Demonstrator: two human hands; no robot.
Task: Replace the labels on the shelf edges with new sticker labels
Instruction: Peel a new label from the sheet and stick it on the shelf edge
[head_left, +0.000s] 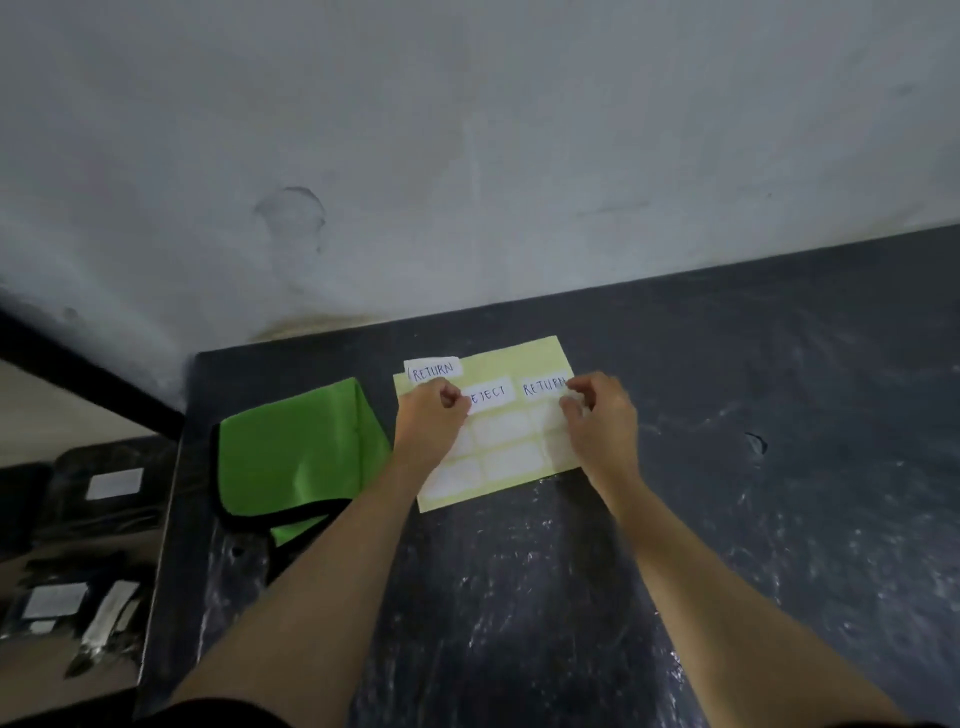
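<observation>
A pale yellow sticker sheet (524, 358) lies on the dark stone counter (753, 415) near the wall. White labels on it read "REJECT" (491, 397) and "RETURN" (543, 387); blank ones fill the rows below. My left hand (428, 415) rests closed on the sheet's left side and pinches a loose "RETURN" label (432, 370) that sticks up past the sheet's corner. At the right edge my right hand (597, 415) pinches a blank white sticker (574, 400) between thumb and fingers.
A green cloth (296, 452) with black trim lies left of the sheet. A grey wall (467, 156) rises behind the counter. Lower left, beyond the counter's edge, dark shelves (67, 519) carry white labels (114, 483).
</observation>
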